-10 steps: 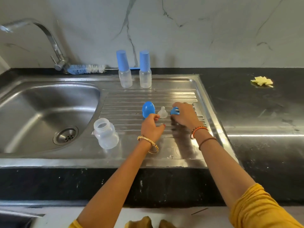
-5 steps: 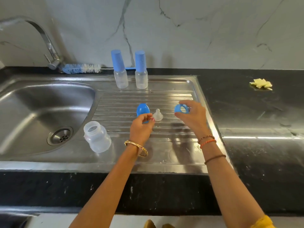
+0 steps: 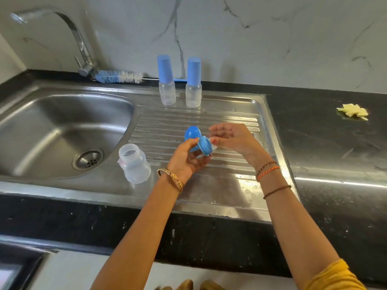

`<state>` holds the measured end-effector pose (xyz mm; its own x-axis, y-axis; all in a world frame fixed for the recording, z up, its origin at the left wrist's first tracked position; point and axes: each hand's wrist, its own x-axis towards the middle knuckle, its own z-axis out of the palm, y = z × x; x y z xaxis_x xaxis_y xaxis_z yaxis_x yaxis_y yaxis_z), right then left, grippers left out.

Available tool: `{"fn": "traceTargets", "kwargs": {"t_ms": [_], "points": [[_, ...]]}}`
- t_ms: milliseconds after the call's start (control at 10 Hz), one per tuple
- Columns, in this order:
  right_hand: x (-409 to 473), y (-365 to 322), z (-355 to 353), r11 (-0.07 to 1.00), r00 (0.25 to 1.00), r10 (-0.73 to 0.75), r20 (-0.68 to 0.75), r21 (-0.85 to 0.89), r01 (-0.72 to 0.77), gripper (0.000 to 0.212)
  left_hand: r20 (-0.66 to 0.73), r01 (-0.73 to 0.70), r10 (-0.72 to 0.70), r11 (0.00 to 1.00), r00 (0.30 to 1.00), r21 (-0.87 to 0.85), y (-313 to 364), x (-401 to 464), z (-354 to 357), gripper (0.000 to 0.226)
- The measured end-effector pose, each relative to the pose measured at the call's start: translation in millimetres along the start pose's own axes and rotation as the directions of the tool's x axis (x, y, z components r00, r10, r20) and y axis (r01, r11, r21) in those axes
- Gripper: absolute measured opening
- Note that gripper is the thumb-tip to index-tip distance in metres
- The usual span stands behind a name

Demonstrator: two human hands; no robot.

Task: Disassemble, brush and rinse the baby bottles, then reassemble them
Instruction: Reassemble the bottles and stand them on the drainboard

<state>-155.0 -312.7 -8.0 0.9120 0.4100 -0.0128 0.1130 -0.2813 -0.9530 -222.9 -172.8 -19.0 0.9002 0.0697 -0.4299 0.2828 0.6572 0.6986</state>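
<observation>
Above the ribbed drainboard, my left hand grips a blue screw ring between thumb and fingers. My right hand pinches a clear silicone nipple against the ring's right side; most of the nipple is hidden. A blue dome cap lies on the drainboard just behind the ring. An open, clear bottle body stands to the left of my hands. Two capped bottles stand upright at the back.
A blue-and-white bottle brush lies behind the sink by the faucet. The steel basin with its drain is at the left. A yellow scrap sits on the black counter at the right.
Both hands lifted off the drainboard and came together. The ring, held apart in my right hand before, now sits in my left hand, and the nipple has left the drainboard.
</observation>
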Motion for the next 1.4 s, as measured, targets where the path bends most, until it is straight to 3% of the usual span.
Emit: {"fn": "traceTargets", "kwargs": {"t_ms": [100,200,300,400,500,600,700,800,900,1000,1100,1200,1300,1400], "points": [[13.2,10.7,6.3,0.988,0.961,0.035,-0.273,-0.134,-0.074,0.035,-0.03,0.018,-0.02,0.998,0.999,-0.063,0.3,-3.5,0.1,0.02],[24.2,20.5,20.8,0.887,0.957,0.029,-0.289,-0.434,-0.158,0.043,-0.06,0.01,-0.016,0.995,0.998,-0.097,-1.5,-7.1,-1.2,0.021],[27.2,24.7,30.5,0.814,0.964,-0.017,-0.265,-0.564,-0.14,0.025,-0.099,-0.017,0.006,0.994,0.995,-0.104,-3.9,-9.6,-3.6,0.017],[19.6,18.7,28.1,0.826,0.958,-0.028,-0.284,-0.546,-0.138,0.017,-0.131,-0.024,0.015,0.998,0.991,-0.065,-4.4,-11.4,-6.4,0.018],[2.9,-1.0,9.9,0.949,0.962,-0.038,-0.271,-0.31,-0.05,0.014,-0.126,-0.038,0.035,0.999,0.991,-0.027,-3.2,-15.4,-9.2,0.021],[-24.9,-24.3,-7.6,0.893,0.974,0.045,-0.22,0.447,0.06,0.013,-0.066,-0.03,0.031,1.0,0.997,0.006,-2.1,-22.3,-11.2,0.024],[-38.8,-16.9,6.8,0.976,0.921,0.111,-0.374,-0.134,-0.172,0.017,-0.02,-0.018,0.019,0.999,1.0,0.036,1.2,-32.7,-13.2,0.03],[-48.7,-1.4,31.8,0.642,0.885,-0.069,-0.46,-0.699,-0.313,0.023,0.035,-0.014,0.014,1.0,0.999,0.015,5.6,-44.3,-20.0,0.034],[-59.7,-10.5,46.5,0.909,0.836,-0.006,-0.549,-0.351,-0.224,0.02,0.109,0.006,-0.001,0.999,0.994,-0.044,11.8,-56.3,-29.5,0.023],[-73.0,-24.9,58.2,0.968,0.882,0.197,-0.428,0.227,-0.106,0.024,0.135,0.011,-0.002,0.998,0.991,-0.065,15.3,-66.9,-37.5,0.016],[-89.4,-43.4,67.9,0.895,0.895,0.22,-0.388,0.445,-0.027,0.031,0.118,0.0,0.012,0.995,0.993,-0.1,20.7,-73.8,-39.8,0.01],[-100.6,-58.9,74.7,0.875,0.888,0.182,-0.423,0.482,0.05,0.011,0.07,-0.07,0.075,0.995,0.995,-0.069,27.1,-77.5,-38.9,0.009],[-110.5,-75.6,77.2,0.811,0.95,0.137,-0.281,0.582,0.055,0.028,0.009,-0.121,0.121,0.993,0.993,-0.015,34.7,-78.2,-37.3,0.012],[-117.6,-86.8,81.9,0.877,0.969,-0.002,-0.248,0.465,0.121,0.02,-0.032,-0.138,0.14,0.989,0.99,0.056,41.1,-79.5,-36.8,0.017]]}}
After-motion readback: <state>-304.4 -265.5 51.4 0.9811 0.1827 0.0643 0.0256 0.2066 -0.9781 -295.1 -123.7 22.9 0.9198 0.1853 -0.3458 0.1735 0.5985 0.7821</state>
